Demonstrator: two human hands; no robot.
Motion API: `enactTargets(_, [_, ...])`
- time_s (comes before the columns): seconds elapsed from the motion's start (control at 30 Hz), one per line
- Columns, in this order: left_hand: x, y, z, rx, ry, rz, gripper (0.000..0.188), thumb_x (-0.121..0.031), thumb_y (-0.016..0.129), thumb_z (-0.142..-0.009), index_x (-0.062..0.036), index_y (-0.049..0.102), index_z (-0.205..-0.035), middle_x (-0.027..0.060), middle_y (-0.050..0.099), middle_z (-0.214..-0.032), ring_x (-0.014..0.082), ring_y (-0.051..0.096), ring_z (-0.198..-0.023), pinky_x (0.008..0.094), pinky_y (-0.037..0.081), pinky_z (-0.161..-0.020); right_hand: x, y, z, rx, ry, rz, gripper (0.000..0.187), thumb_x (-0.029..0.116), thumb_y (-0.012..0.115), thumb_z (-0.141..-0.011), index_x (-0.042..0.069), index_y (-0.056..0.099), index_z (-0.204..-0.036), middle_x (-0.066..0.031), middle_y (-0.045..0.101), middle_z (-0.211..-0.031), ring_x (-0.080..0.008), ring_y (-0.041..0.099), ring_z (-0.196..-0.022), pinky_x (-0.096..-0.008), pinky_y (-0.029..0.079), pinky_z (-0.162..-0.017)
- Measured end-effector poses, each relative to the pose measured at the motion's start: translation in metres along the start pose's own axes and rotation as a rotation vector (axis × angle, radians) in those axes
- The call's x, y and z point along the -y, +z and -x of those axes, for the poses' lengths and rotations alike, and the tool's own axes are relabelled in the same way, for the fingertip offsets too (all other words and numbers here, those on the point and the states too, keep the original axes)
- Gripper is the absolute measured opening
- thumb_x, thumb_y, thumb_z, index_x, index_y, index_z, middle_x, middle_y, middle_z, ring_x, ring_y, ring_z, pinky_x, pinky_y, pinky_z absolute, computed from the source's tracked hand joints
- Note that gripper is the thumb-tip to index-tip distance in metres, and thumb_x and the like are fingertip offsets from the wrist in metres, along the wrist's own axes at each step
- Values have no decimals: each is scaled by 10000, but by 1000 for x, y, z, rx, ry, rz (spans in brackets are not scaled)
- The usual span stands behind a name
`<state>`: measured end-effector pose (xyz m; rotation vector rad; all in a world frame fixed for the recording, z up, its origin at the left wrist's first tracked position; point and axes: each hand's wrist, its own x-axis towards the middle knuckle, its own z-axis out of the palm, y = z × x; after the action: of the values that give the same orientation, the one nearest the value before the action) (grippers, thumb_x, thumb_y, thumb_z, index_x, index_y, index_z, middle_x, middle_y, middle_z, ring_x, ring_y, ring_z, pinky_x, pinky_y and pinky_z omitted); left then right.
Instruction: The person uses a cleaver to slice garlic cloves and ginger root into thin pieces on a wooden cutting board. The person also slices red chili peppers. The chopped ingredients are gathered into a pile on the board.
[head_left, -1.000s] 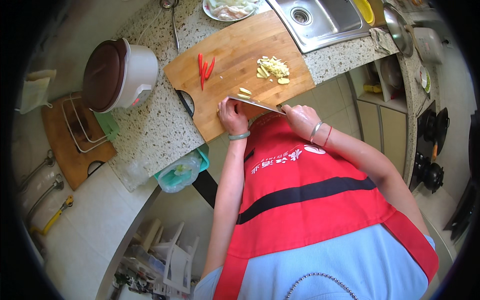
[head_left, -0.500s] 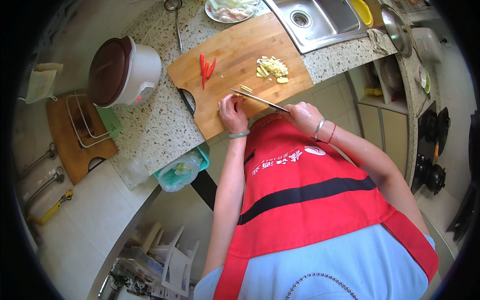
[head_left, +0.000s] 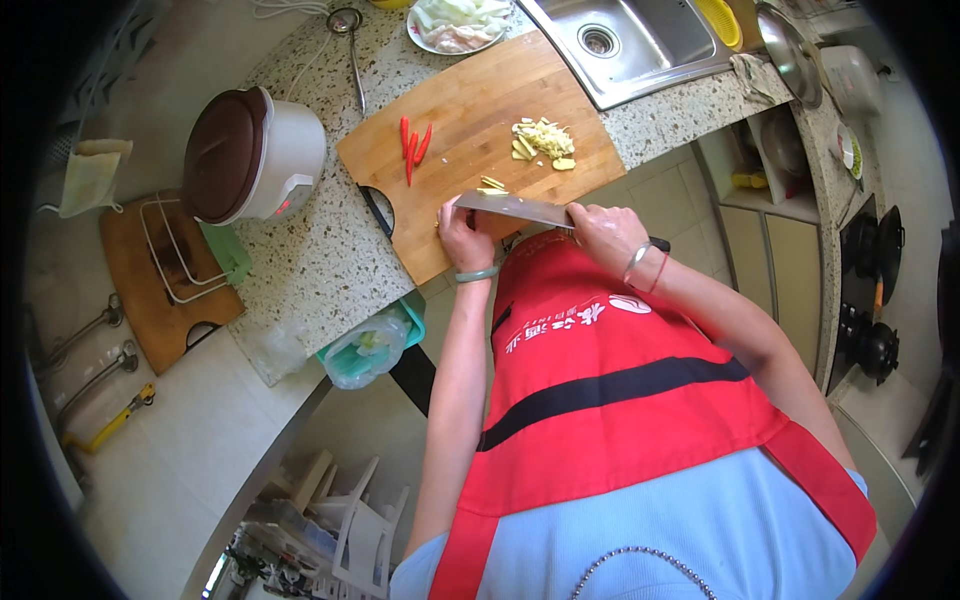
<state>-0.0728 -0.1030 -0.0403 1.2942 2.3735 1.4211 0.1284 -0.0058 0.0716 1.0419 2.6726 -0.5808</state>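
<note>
My right hand (head_left: pixel 606 236) is closed round the handle of a kitchen knife (head_left: pixel 520 208), whose broad blade is tilted flat-side up over the near edge of the wooden cutting board (head_left: pixel 470 110). Against the blade's left end rests my left hand (head_left: pixel 465 235), fingers curled; what lies under its fingertips is hidden by the blade. Just beyond the blade are a few pale yellow sticks (head_left: pixel 492 183), which look like cut ginger. Farther right on the board sits a pile of yellow slivers and slices (head_left: pixel 540 138). Several red chilies (head_left: pixel 413 145) lie at the board's left.
Left of the board stands a rice cooker (head_left: pixel 270 155). A plate of pale sliced food (head_left: pixel 455 45) and a ladle (head_left: pixel 352 60) are behind it. The steel sink (head_left: pixel 640 45) is at the back right. Below the counter's edge hangs a bagged green bin (head_left: pixel 370 350).
The knife blade has turned from edge-on to showing its broad side, tilting away from the board. My left hand stays nearly in place.
</note>
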Motion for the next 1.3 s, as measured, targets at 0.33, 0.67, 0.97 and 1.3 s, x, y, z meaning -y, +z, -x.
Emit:
enactTargets(0.33, [-25, -38, -61, 338, 279, -72, 198, -178, 770, -795, -108, 742, -978, 34, 693, -909, 158, 592, -758, 295, 495, -720, -32, -10, 7, -308, -186, 268, 502, 139, 597, -819, 150, 509, -1313, -19, 589, -817, -179, 625, -787, -329, 467, -695])
enactTargets(0.67, [2, -29, -66, 558, -85, 29, 208, -147, 769, -775, -86, 725, -970, 65, 658, -855, 209, 607, -734, 337, 503, -718, -57, -6, 18, -263, -77, -290, 210, 195, 651, -864, 62, 684, -1023, -70, 666, -721, -228, 647, -613, -366, 496, -544])
enactTargets(0.97, [-7, -17, -43, 440, -68, -96, 366, -71, 769, -769, -75, 635, -1110, 91, 569, -929, 219, 594, -712, 355, 515, -678, -50, 31, 4, 390, 448, -1231, 310, 318, 649, -935, 20, 668, -849, 10, 512, -572, -72, 438, -473, -247, 358, -429])
enactTargets(1.3, [-8, -5, -38, 252, -359, 129, 192, -20, 746, -810, -8, 695, -995, 55, 656, -867, 116, 617, -705, 262, 538, -648, -33, 37, -11, 547, 407, -1294, 305, 321, 658, -931, 19, 665, -889, -8, 503, -577, -82, 434, -444, -257, 366, -407])
